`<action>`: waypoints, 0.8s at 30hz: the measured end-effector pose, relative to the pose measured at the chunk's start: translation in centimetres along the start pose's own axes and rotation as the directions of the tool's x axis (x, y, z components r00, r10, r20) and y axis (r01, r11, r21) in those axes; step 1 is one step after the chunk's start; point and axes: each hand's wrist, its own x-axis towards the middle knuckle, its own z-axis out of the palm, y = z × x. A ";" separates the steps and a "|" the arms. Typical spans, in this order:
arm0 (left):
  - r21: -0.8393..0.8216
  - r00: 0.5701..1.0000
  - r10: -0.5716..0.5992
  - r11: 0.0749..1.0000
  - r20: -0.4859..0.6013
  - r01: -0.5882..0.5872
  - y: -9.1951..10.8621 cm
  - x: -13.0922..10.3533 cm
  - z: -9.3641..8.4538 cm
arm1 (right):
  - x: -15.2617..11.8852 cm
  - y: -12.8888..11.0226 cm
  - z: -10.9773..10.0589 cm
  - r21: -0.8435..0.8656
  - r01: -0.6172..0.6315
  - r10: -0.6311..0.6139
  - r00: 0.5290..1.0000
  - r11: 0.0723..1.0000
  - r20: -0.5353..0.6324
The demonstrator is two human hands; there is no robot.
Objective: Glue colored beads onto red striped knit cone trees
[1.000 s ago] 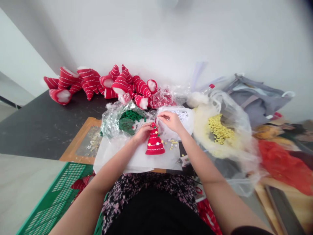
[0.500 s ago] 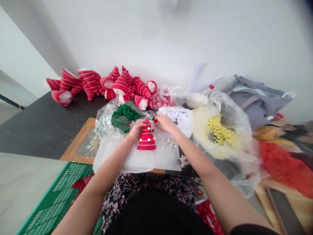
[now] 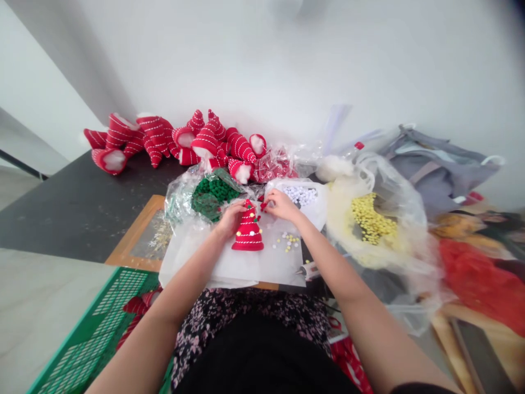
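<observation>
A small red cone-shaped hat [image 3: 248,233] is standing upright on its wide base on a white sheet, its tip pointing up. Thin white stripes are ringing it from base to tip, and tiny pompoms, yellow, white and green, are dotting its side. The left hand [image 3: 231,217] is touching its upper left side, the fingers curling against the fabric. The right hand [image 3: 280,204] is hovering just beside the tip, pinching something small and red, too small to identify.
</observation>
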 end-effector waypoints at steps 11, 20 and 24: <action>-0.038 1.000 -0.007 0.999 -0.009 0.006 -0.2 0.0 0.1 | -1.4 0.0 0.2 0.433 -0.057 0.047 0.998 0.900 0.033; -0.016 1.000 0.007 1.000 -0.019 -0.007 -0.1 0.0 0.1 | -1.1 -1.3 1.2 0.086 0.000 -0.009 0.994 0.996 0.110; -0.012 1.000 0.013 1.000 -0.010 -0.014 -0.3 0.2 -0.1 | -0.8 -2.0 1.6 -0.024 0.023 -0.019 0.990 0.999 0.143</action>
